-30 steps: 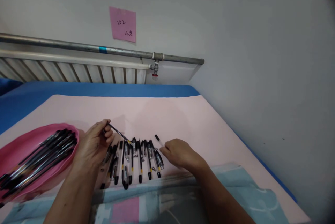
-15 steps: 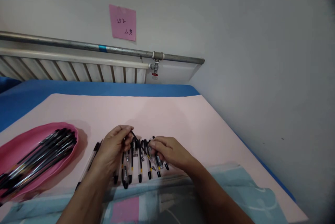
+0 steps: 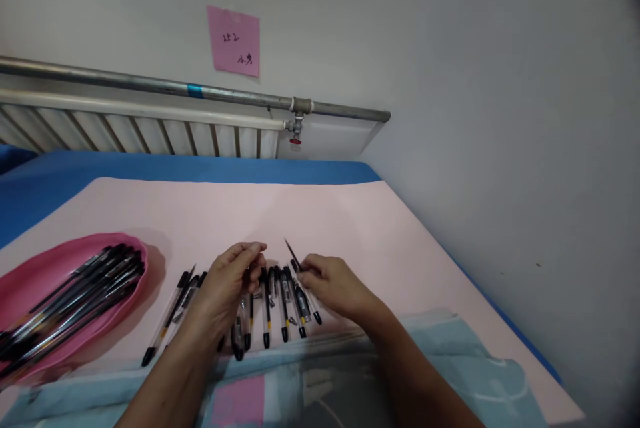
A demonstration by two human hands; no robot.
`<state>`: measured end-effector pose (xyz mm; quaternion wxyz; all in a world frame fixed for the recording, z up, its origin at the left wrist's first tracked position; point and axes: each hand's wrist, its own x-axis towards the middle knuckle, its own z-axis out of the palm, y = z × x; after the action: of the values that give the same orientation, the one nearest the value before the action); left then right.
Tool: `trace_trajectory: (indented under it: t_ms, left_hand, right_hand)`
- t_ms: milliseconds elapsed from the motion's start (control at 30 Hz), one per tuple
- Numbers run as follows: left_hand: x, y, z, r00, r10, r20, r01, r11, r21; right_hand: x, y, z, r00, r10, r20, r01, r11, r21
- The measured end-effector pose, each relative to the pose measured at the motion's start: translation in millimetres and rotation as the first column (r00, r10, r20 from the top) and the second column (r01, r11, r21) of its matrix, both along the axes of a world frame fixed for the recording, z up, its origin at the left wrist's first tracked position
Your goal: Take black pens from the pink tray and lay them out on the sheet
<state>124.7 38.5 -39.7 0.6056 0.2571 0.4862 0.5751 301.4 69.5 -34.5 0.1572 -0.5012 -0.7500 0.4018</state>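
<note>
Several black pens and pen parts lie in a row on the pink sheet in front of me. My left hand hovers over the left end of the row with fingertips pinched together; what they hold I cannot make out. My right hand sits at the right end and pinches a thin dark refill that points up and away. Two clear pens lie slanted on the sheet just left of my left hand.
A pink oval tray full of black pens stands at the left. A blue surface borders the sheet, with a radiator and pipe behind. The white wall closes in on the right. A patterned cloth covers the near edge.
My hands met over the pen row, then drew slightly apart. The thin refill went from my left hand to my right. Two clear pens now lie uncovered at the left.
</note>
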Motion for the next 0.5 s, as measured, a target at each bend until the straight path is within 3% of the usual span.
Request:
trace_trajectory:
  t_ms: [67, 167, 333, 500]
  left_hand:
    - [-1.0, 0.6, 0.5, 1.000, 0.001, 0.003, -0.001, 1.000, -0.006]
    - [-1.2, 0.9, 0.1, 1.000, -0.026, -0.010, 0.025, 1.000, -0.009]
    - [-1.2, -0.4, -3.8, 0.998, -0.061, -0.012, 0.061, 0.998, -0.006]
    - [-0.6, 1.0, -1.3, 0.991, -0.044, 0.126, 0.050, 0.998, -0.044]
  right_hand:
    - [8.4, 5.3, -0.4, 0.971, -0.017, 0.238, -0.011, 0.993, 0.117]
    - [14.2, 8.3, -3.1, 0.913, 0.006, 0.408, -0.046, 0.995, 0.089]
    - [13.1, 6.8, -6.5, 0.904, 0.065, 0.423, -0.099, 0.993, 0.059]
    - [8.0, 5.8, -4.1, 0.952, 0.002, 0.307, -0.063, 0.980, 0.189]
